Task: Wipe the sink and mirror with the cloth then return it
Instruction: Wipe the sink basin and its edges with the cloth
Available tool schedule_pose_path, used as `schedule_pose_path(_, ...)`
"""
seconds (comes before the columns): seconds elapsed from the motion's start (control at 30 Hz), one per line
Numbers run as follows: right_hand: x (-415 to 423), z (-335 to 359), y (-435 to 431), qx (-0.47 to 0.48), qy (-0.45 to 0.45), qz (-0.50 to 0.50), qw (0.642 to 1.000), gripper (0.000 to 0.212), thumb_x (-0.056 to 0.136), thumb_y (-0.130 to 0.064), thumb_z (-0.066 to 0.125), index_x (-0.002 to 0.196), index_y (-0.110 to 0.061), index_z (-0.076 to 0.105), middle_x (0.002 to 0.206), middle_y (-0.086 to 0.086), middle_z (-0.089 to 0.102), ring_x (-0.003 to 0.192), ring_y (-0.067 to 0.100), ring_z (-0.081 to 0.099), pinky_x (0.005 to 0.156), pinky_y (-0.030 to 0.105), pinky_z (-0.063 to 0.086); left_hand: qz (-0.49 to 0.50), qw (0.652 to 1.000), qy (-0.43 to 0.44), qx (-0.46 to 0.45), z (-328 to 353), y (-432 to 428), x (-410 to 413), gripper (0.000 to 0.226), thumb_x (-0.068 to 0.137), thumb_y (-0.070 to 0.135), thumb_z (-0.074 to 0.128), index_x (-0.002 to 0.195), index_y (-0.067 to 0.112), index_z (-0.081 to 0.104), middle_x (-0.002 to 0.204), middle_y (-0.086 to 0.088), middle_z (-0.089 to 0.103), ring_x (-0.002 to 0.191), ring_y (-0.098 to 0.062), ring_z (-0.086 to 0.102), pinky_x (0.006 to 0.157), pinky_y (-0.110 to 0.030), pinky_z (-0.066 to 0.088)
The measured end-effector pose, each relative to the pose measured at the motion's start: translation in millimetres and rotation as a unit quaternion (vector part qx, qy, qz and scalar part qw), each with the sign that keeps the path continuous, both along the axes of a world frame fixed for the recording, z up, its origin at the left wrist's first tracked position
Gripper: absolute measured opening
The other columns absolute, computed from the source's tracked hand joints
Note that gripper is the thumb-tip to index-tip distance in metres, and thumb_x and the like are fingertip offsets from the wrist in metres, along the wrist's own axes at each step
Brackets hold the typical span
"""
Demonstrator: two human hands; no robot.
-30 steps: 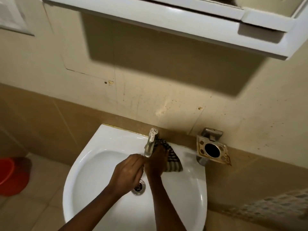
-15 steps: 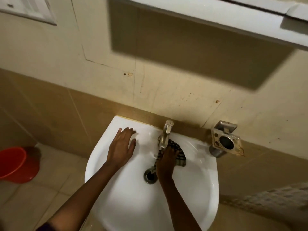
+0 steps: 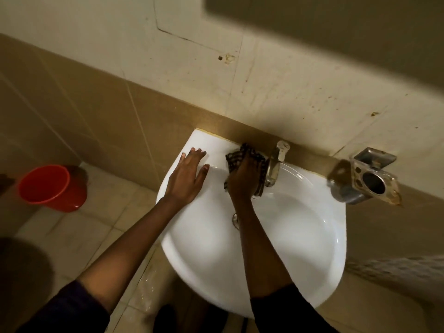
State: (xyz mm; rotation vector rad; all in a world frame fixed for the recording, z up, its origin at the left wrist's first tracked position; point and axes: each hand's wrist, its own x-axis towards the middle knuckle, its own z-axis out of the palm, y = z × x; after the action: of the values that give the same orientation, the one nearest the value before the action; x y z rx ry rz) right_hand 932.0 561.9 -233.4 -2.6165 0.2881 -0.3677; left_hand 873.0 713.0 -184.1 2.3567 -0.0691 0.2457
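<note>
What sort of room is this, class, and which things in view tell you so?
Most likely a small bathroom: a white wall-mounted sink with a metal tap, tiled walls, and a red bucket on the tiled floor.

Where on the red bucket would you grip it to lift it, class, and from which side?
Grip the red bucket by its near rim, coming from above: it stands upright on the floor with its mouth open, and no handle shows.

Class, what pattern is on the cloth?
Dark-and-light checks on the cloth, seen in the head view.
</note>
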Motion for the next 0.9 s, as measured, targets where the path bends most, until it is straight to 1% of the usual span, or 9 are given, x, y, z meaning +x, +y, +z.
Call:
schedule_pose_path(0.1,14,3,35,-0.002,0.009,-0.040,0.999,0.053,0.098,-0.031,0.037,0.144,-0.006,0.032,0.148,0.017,0.041,0.139,0.031,0.034,0.118,0.046,0.015,0.008,1.000,-0.008,-0.022,5,15,-3,0.041,0.100,0.020,0.043,0.138,0.005,0.045,0.148,-0.015,0.042,0.145,-0.025,0.026,0.120,-0.034,0.007)
schedule_pose_path(0.17,10,1,64,-0.017,0.024,0.083,0.996,0.051,0.098,-0.032,0.035,0.144,-0.010,0.033,0.150,0.014,0.039,0.139,0.029,0.032,0.116,0.044,0.018,0.018,0.999,-0.005,-0.032,6,24,-5,0.039,0.100,0.020,0.042,0.137,0.005,0.046,0.146,-0.015,0.044,0.144,-0.027,0.028,0.121,-0.038,0.009)
schedule_pose_path(0.23,2,-5,91,-0.080,0.032,0.282,0.955,0.053,0.098,-0.031,0.037,0.147,-0.012,0.028,0.154,0.013,0.031,0.142,0.028,0.026,0.117,0.042,0.015,0.023,0.999,-0.003,-0.045,7,31,-6,0.039,0.101,0.021,0.040,0.136,0.006,0.047,0.144,-0.016,0.047,0.142,-0.027,0.032,0.120,-0.040,0.009)
schedule_pose_path(0.3,8,-8,101,-0.129,0.043,0.379,0.916,0.054,0.099,-0.032,0.039,0.147,-0.012,0.026,0.156,0.012,0.028,0.144,0.026,0.023,0.118,0.040,0.012,0.023,0.998,-0.007,-0.054,8,36,-7,0.042,0.101,0.028,0.035,0.135,0.007,0.048,0.142,-0.015,0.049,0.139,-0.024,0.036,0.120,-0.042,0.010)
schedule_pose_path(0.43,25,3,100,-0.058,0.038,0.209,0.975,0.056,0.092,-0.037,0.045,0.144,-0.018,0.035,0.150,0.009,0.038,0.140,0.026,0.030,0.117,0.046,0.015,0.022,0.998,0.016,-0.049,10,51,-14,0.068,0.091,0.052,0.022,0.135,0.007,0.047,0.142,-0.015,0.049,0.141,-0.023,0.031,0.119,-0.039,0.013)
schedule_pose_path(0.5,18,11,113,-0.029,0.062,0.132,0.989,0.059,0.091,-0.035,0.045,0.145,-0.018,0.031,0.150,0.012,0.036,0.139,0.029,0.029,0.117,0.049,0.015,0.031,0.998,0.023,-0.047,9,58,-14,0.059,0.098,0.046,0.024,0.134,0.006,0.047,0.141,-0.016,0.050,0.141,-0.027,0.033,0.118,-0.037,0.014)
schedule_pose_path(0.63,-47,9,141,-0.009,0.144,0.235,0.961,0.060,0.096,-0.032,0.042,0.148,-0.012,0.019,0.153,0.017,0.029,0.140,0.033,0.027,0.116,0.045,0.023,0.059,0.995,0.028,-0.081,6,59,-9,0.040,0.100,0.026,0.036,0.128,0.003,0.053,0.130,-0.018,0.057,0.128,-0.032,0.047,0.114,-0.049,0.027)
schedule_pose_path(0.73,-117,10,134,0.157,0.233,0.249,0.927,0.061,0.091,-0.024,0.057,0.144,-0.008,0.029,0.145,0.016,0.042,0.132,0.031,0.041,0.102,0.031,0.037,0.055,0.994,0.044,-0.084,2,46,-3,0.038,0.101,0.029,0.037,0.128,0.008,0.053,0.132,-0.014,0.056,0.125,-0.031,0.048,0.108,-0.045,0.036)
schedule_pose_path(0.9,-208,33,63,0.057,0.280,0.338,0.897,0.067,0.094,-0.035,0.050,0.150,-0.016,0.017,0.149,0.011,0.039,0.129,0.030,0.047,0.100,0.042,0.044,-0.005,0.995,0.091,0.038,-18,30,-1,0.046,0.100,0.028,0.041,0.140,0.006,0.040,0.150,-0.014,0.039,0.142,-0.028,0.030,0.119,-0.040,0.015)
